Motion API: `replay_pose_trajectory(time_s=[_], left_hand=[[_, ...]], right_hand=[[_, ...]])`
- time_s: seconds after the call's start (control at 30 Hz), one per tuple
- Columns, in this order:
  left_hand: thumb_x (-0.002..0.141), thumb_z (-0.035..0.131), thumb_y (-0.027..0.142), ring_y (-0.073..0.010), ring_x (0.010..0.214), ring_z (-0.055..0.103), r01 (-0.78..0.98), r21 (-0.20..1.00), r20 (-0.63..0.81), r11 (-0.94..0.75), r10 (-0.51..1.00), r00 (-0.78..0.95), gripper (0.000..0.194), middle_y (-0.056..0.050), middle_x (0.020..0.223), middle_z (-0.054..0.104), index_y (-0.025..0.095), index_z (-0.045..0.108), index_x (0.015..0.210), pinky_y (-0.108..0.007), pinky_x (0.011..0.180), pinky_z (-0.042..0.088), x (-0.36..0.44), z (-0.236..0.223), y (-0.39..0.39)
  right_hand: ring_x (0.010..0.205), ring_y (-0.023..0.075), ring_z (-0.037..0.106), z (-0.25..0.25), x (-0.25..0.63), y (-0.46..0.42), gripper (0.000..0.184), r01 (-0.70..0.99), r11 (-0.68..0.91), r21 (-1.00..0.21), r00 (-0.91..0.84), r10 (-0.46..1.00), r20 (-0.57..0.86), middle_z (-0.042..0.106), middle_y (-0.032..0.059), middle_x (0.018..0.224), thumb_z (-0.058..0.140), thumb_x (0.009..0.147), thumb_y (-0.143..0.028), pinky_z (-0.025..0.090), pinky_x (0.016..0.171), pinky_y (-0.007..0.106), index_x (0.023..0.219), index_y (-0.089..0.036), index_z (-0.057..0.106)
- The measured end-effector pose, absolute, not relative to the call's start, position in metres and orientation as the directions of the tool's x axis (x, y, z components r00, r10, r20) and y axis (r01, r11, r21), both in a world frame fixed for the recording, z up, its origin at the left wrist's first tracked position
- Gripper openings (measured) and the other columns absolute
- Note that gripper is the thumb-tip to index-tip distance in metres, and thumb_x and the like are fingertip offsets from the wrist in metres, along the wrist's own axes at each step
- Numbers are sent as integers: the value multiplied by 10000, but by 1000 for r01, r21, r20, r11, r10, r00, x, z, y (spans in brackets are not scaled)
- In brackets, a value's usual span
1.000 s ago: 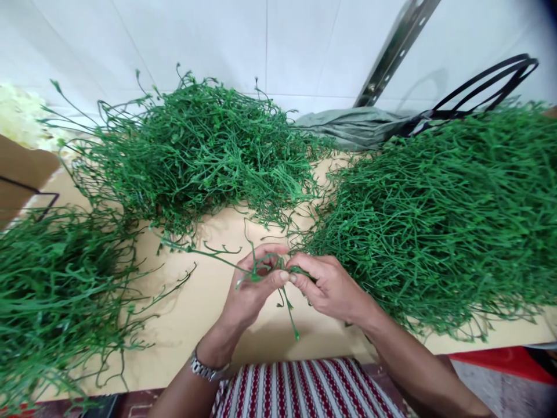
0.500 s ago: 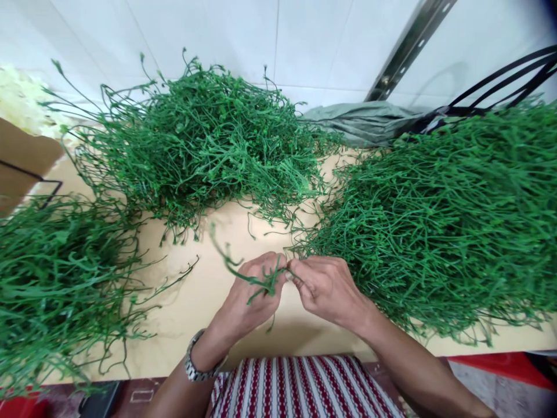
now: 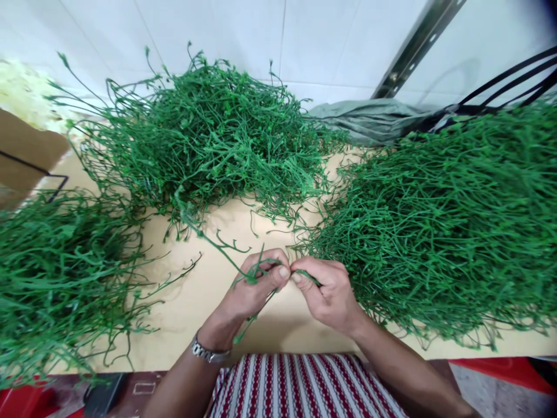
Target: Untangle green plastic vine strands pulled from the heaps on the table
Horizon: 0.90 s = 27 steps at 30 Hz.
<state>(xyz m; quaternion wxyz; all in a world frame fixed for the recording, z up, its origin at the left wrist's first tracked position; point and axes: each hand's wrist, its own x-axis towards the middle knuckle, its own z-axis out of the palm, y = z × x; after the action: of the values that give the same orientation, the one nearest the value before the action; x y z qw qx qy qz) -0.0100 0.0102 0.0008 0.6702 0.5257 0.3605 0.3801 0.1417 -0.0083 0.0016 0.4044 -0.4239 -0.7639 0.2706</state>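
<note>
Between finger and thumb, my left hand [image 3: 256, 287] pinches a branching green stem [image 3: 217, 247] that looks like artificial greenery. One long branch reaches up and left from the hand; a shorter end hangs below it. My right hand [image 3: 328, 290] is closed in a pinch on a short green stem piece [image 3: 308, 277], its fingertips meeting those of the left. Whether the two pieces are joined is hidden by the fingertips. Both hands are just above the pale tabletop [image 3: 174, 307], near its front edge.
Tangled green stems form a back heap [image 3: 226, 133], a left heap [image 3: 56, 273] and a large right heap [image 3: 452, 232]. A grey-green cloth [image 3: 369, 119] and black straps [image 3: 513, 81] lie behind. A cardboard box [image 3: 30, 151] stands at left, with the white wall [image 3: 243, 29] at the back.
The stem in my left hand has swung, its long branch now stretching farther up and left. My left thumb has turned into view. The heaps look the same, shifted slightly with the camera.
</note>
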Motion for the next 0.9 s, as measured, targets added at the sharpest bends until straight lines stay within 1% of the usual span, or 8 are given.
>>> replay_pose_trajectory(time_s=[0.13, 0.27, 0.37, 0.53, 0.63, 0.73, 0.8, 0.9], left_hand=[[728, 623, 363, -71, 458, 349, -348, 884, -110, 313, 862, 495, 278, 40, 483, 406, 141, 503, 612, -211, 454, 246, -6, -7, 8], [682, 660, 368, -57, 380, 312, -502, 742, -88, 444, 807, 584, 300, 51, 430, 373, 149, 486, 574, -203, 402, 247, -9, -4, 5], [671, 670, 369, -54, 370, 306, -542, 715, -65, 442, 814, 578, 309, 49, 435, 367, 152, 481, 557, -202, 389, 251, -11, 3, 5], [749, 612, 309, -107, 523, 454, -523, 813, -57, 255, 930, 364, 205, -5, 577, 494, 146, 553, 638, -227, 469, 330, -10, 2, 14], [770, 593, 271, -117, 594, 474, -487, 859, -24, 158, 962, 271, 184, -11, 628, 503, 145, 571, 637, -238, 543, 362, -7, -1, 19], [747, 617, 267, -133, 729, 489, -472, 870, -28, 142, 970, 240, 186, -28, 723, 523, 139, 586, 614, -249, 678, 384, -3, -2, 19], [725, 637, 271, -147, 819, 484, -483, 863, -47, 149, 975, 217, 180, -36, 792, 527, 140, 596, 609, -253, 746, 383, 1, -2, 17], [717, 640, 275, -147, 816, 476, -478, 867, -58, 143, 980, 188, 171, -31, 811, 509, 147, 594, 614, -251, 727, 384, 7, -2, 15]], right_hand=[[479, 67, 471, 6, 139, -8, 141, 263, 395, -880, -293, 902, 318, 560, -40, 581, 473, 838, -165, 349, 488, 182, 733, -183, 565], [467, 83, 421, -1, 147, -4, 152, 122, 174, -977, -265, 955, 137, 507, -33, 551, 515, 823, -266, 312, 444, 200, 717, -175, 574], [428, 74, 324, -4, 157, 0, 221, 21, 31, -999, -207, 978, 26, 482, -31, 553, 529, 819, -364, 243, 407, 208, 713, -173, 565], [464, 82, 351, 10, 159, 3, 259, 229, 92, -969, -266, 964, 29, 463, -28, 554, 479, 857, -391, 265, 433, 206, 782, -166, 582], [468, 84, 391, 11, 154, 3, 237, 273, 109, -956, -244, 969, 40, 467, -38, 541, 466, 866, -373, 309, 450, 200, 825, -168, 579], [656, 117, 548, 7, 148, 2, 168, 298, 160, -941, -263, 962, 80, 620, 11, 756, 509, 843, -316, 419, 605, 218, 891, -178, 591], [770, 139, 580, 4, 147, 2, 190, 289, 174, -941, -278, 956, 91, 645, 28, 868, 534, 823, -308, 442, 680, 236, 956, -185, 593], [729, 135, 572, 2, 145, 1, 212, 270, 165, -949, -349, 935, 63, 633, 12, 783, 556, 792, -306, 444, 643, 228, 949, -174, 608]])
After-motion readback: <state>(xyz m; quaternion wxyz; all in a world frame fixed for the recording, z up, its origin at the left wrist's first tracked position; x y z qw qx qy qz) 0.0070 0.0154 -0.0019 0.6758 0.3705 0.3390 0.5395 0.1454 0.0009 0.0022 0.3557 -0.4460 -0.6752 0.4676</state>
